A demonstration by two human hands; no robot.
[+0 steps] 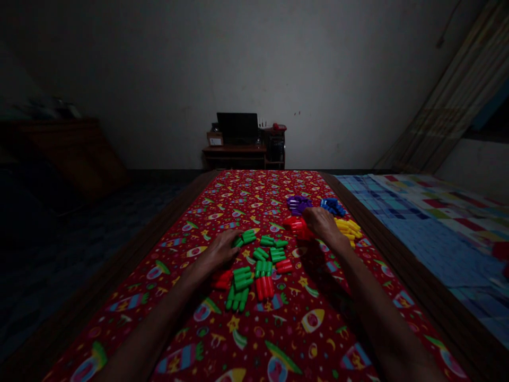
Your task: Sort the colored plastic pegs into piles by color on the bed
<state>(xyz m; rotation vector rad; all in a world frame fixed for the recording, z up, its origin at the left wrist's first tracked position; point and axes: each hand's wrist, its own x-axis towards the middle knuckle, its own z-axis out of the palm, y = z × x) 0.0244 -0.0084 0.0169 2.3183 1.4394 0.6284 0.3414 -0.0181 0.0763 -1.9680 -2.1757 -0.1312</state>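
Note:
On the red patterned cloth, my left hand has its thumb and fingers around a small ribbed green plastic piece. Several other green pieces lie scattered to its right and below. Red pieces sit among them, and another red bunch is partly hidden by my left wrist. My right hand is bent downward with curled fingers at a red pile; its fingertips and anything in them are hidden. Purple pieces are just beyond that hand, with yellow pieces to its right.
A blue pile lies near the right edge of the long table, whose dark wooden border surrounds the cloth. Bedding spreads along the right. A desk with a black monitor stands against the far wall.

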